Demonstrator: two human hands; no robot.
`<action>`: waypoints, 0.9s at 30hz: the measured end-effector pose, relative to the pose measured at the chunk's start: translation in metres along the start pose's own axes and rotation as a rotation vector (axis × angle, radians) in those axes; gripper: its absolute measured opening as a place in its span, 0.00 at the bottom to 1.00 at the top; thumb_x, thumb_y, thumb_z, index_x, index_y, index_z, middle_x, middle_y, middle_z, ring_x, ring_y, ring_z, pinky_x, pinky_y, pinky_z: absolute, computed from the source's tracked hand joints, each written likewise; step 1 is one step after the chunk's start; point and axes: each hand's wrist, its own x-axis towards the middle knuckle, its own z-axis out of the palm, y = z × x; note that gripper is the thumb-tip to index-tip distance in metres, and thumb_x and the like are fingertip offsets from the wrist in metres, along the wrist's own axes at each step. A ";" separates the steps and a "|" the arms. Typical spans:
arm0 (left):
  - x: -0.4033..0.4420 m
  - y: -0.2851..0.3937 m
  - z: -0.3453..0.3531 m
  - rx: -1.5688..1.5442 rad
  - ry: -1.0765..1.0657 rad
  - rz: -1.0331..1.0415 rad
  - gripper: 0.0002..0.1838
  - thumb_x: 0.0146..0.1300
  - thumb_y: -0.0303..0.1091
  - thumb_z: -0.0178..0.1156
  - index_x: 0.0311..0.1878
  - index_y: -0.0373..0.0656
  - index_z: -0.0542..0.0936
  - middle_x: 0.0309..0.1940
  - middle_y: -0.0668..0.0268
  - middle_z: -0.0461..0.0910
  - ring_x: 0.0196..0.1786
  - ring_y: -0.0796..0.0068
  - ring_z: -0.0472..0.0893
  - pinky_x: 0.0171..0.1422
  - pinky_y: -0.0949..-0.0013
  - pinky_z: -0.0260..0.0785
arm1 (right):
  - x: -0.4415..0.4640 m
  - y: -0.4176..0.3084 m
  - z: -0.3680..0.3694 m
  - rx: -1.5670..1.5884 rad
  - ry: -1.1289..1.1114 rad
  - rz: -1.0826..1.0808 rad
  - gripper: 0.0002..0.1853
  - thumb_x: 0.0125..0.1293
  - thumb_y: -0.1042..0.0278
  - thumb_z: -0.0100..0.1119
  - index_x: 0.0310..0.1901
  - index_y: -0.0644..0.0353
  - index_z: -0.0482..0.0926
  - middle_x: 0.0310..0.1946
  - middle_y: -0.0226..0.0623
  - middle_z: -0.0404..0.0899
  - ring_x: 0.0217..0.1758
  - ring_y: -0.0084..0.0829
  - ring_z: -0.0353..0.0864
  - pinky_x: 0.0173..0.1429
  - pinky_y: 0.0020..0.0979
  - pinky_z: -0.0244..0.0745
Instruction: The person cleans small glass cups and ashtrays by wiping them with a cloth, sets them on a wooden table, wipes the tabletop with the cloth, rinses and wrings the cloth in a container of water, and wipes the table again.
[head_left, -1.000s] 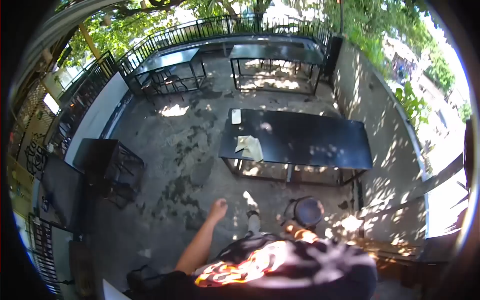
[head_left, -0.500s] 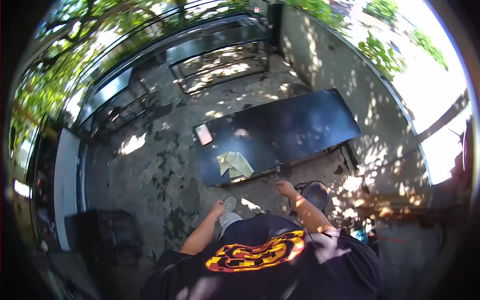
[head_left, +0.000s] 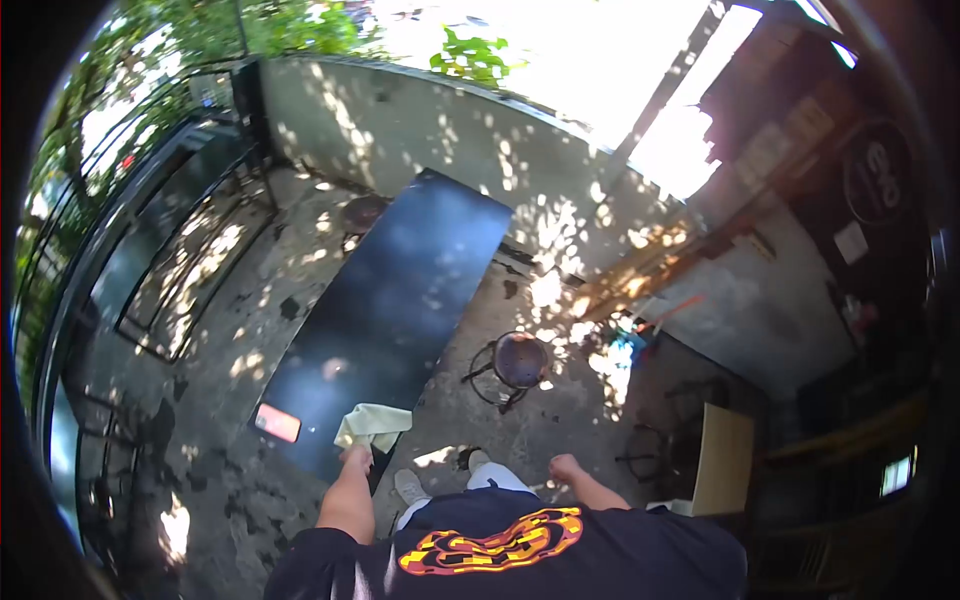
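A long black table (head_left: 390, 290) stands ahead, slanting up to the right. On its near end lie a pale, crumpled cloth (head_left: 375, 425) and a phone with a pinkish back (head_left: 278, 423). My left hand (head_left: 357, 460) is at the table's near edge, right beside the cloth; its fingers are too small and dark to tell whether they touch the cloth. My right hand (head_left: 565, 468) hangs over the floor, closed, with nothing visible in it, below a round stool (head_left: 521, 360).
Another stool (head_left: 364, 214) is behind the table, near the concrete wall (head_left: 420, 130). More tables (head_left: 150, 220) line the railing at left. To the right are wooden planks (head_left: 640, 270), a cardboard-coloured panel (head_left: 724, 458) and a dark stool (head_left: 685, 450).
The view has swung to the right, so the table now slants steeply. I am closer to it, and my left hand has come up to the cloth. The cloth and phone remain on the table.
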 end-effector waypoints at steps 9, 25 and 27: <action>0.010 -0.023 0.070 0.358 -0.072 0.302 0.10 0.66 0.31 0.52 0.47 0.40 0.77 0.27 0.61 0.77 0.21 0.68 0.76 0.20 0.64 0.64 | -0.151 -0.140 0.069 1.674 0.007 0.773 0.19 0.61 0.66 0.60 0.55 0.56 0.85 0.32 0.34 0.86 0.25 0.28 0.84 0.25 0.33 0.78; -0.265 -0.154 0.249 0.587 -0.663 0.742 0.09 0.67 0.34 0.60 0.41 0.38 0.74 0.25 0.63 0.76 0.21 0.73 0.76 0.20 0.68 0.67 | -0.217 -0.086 0.151 1.843 0.247 0.891 0.17 0.66 0.67 0.58 0.56 0.57 0.83 0.31 0.36 0.85 0.26 0.27 0.83 0.27 0.34 0.78; -0.314 -0.194 0.259 0.747 -0.907 0.704 0.09 0.66 0.34 0.60 0.41 0.38 0.74 0.25 0.64 0.75 0.20 0.75 0.73 0.21 0.69 0.65 | -0.220 -0.064 0.212 1.957 0.346 0.853 0.18 0.65 0.67 0.60 0.56 0.56 0.82 0.30 0.35 0.85 0.25 0.28 0.83 0.26 0.35 0.78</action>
